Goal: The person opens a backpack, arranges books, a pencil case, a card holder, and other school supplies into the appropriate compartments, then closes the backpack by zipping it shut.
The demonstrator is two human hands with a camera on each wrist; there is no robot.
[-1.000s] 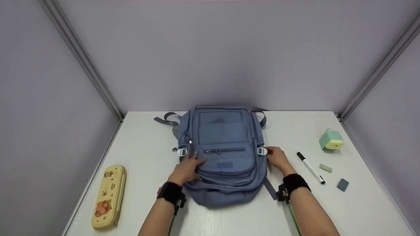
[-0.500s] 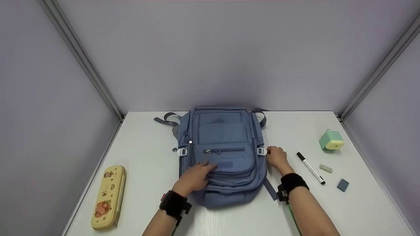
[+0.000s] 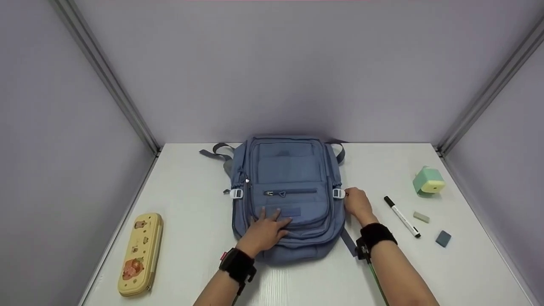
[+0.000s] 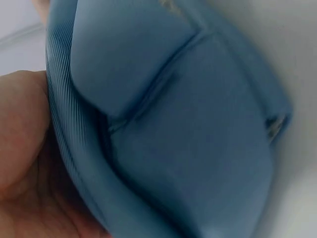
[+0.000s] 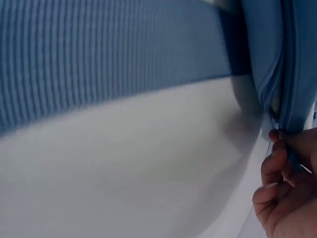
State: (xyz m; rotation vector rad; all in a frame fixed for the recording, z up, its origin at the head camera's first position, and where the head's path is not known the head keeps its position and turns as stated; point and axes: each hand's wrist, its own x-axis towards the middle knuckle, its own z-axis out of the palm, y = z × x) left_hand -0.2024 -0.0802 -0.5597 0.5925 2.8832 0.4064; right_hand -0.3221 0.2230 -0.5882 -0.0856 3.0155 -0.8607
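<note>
A blue backpack [image 3: 291, 170] lies on the white table with its front pockets facing up. My left hand [image 3: 265, 231] rests spread on its lower front, fingers apart and pressing on the fabric. The left wrist view shows the palm beside the folded lower edge of the backpack [image 4: 193, 129]. At the backpack's right side, beside a white buckle [image 3: 338, 194], my right hand [image 3: 358, 204] pinches a zipper pull [image 5: 293, 161] between thumb and curled fingers. The zipper track runs up from there in the right wrist view; the pull is mostly hidden by the fingers.
A yellow pencil case [image 3: 141, 255] lies at the left. On the right are a green and yellow pencil sharpener [image 3: 429, 180], a black-capped white marker [image 3: 402, 216], a small grey-green block [image 3: 421, 217] and a dark blue block [image 3: 443, 239]. Walls enclose the table's back and sides.
My left hand has slid from the backpack's left edge rightward and down onto its lower front. The right hand stays at the right side, almost in the same place.
</note>
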